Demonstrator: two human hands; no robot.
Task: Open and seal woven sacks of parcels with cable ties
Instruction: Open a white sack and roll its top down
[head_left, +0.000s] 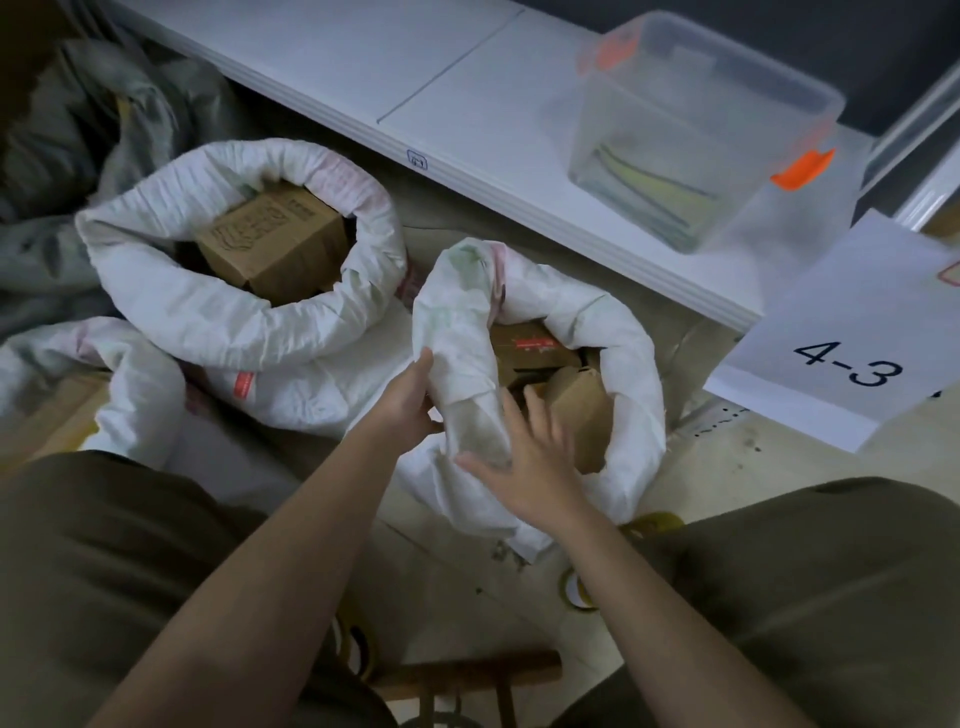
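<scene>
Head view: left hand (410, 402) grips the raised flap of the near sack (628, 364); right hand (524, 457) lies flat and spread against that flap. Boxes (576, 410) sit inside. Advice: gather the whole rim evenly before tying.

Our left hand (410, 397) grips rolled rim of near white woven sack (613, 332); our right hand (524, 462) rests flat, fingers spread, on same rim. Cardboard boxes (576, 415) inside sack. Second open sack (218, 306) left of it holds carton (270, 239). Clear plastic bin (701, 130) on white shelf (363, 67) behind; paper sheet marked 4-3 (847, 332) to the right.
</scene>
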